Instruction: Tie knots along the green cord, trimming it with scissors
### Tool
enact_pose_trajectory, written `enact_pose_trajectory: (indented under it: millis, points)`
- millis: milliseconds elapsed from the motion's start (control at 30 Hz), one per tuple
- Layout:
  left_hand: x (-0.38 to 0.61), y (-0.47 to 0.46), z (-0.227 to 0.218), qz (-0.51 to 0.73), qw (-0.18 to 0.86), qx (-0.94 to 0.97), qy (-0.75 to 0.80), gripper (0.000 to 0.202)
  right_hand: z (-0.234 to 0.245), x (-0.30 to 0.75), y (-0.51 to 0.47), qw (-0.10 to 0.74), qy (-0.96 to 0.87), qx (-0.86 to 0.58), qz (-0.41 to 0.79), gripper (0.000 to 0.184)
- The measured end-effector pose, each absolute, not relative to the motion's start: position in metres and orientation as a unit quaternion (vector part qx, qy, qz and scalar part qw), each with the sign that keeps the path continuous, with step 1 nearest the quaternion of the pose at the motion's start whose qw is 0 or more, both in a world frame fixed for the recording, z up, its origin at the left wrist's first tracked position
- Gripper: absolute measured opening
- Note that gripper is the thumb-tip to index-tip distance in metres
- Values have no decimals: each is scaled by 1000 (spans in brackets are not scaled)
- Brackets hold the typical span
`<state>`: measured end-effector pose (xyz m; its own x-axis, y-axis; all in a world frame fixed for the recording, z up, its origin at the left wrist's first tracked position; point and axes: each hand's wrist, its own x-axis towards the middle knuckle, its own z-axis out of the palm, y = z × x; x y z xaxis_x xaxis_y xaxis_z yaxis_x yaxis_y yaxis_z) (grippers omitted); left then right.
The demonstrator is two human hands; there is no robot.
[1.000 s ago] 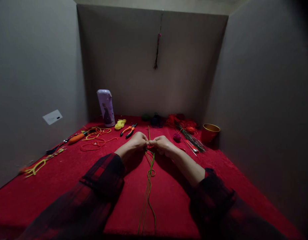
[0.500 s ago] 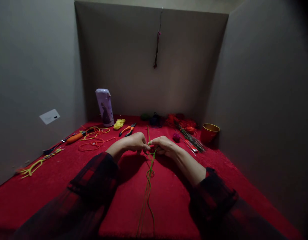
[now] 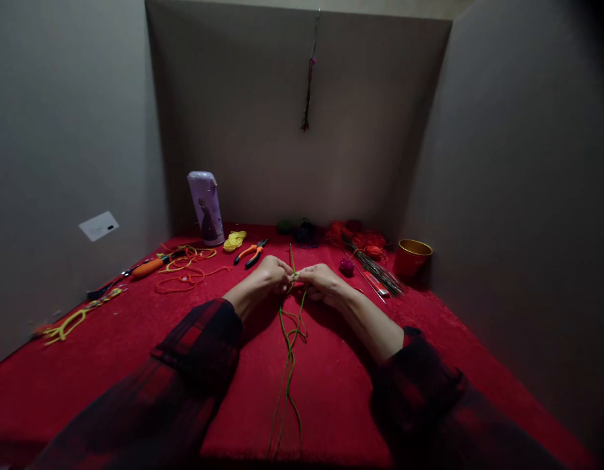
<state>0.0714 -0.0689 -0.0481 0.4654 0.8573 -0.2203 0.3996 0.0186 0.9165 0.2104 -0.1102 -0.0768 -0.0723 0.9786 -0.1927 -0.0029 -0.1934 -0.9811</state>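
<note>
Several thin green and yellowish cords run from between my hands down over the red cloth toward the near edge. My left hand pinches the cords from the left. From the right, my right hand is closed on them too, its fingertips close to the left ones. Just beyond the fingertips, a short upright length of the same cord stretches away from me. Any knot between the fingers is too small to make out.
Left lie orange-handled pliers, yellow yarn, tangled orange cord and a purple case. On the right are a magenta yarn ball, a bundle of thin stalks and a red cup. Walls enclose three sides.
My left hand has moved slightly right, and its fingertips now meet the right ones. The cords below hang more loosely, and their loop has changed shape.
</note>
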Motion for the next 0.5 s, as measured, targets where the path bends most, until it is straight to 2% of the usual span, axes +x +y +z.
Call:
enact_pose_trajectory:
  millis: [133, 333, 500]
  points:
    - [71, -63, -53, 223, 509, 673, 488, 19, -74, 209, -113, 416, -479, -538, 554, 21]
    - [69, -59, -58, 216, 497, 704, 460, 12, -75, 208, -115, 407, -489, -554, 537, 22]
    - [72, -65, -59, 227, 509, 675, 484, 15, -60, 215, -121, 359, -541, -624, 435, 19]
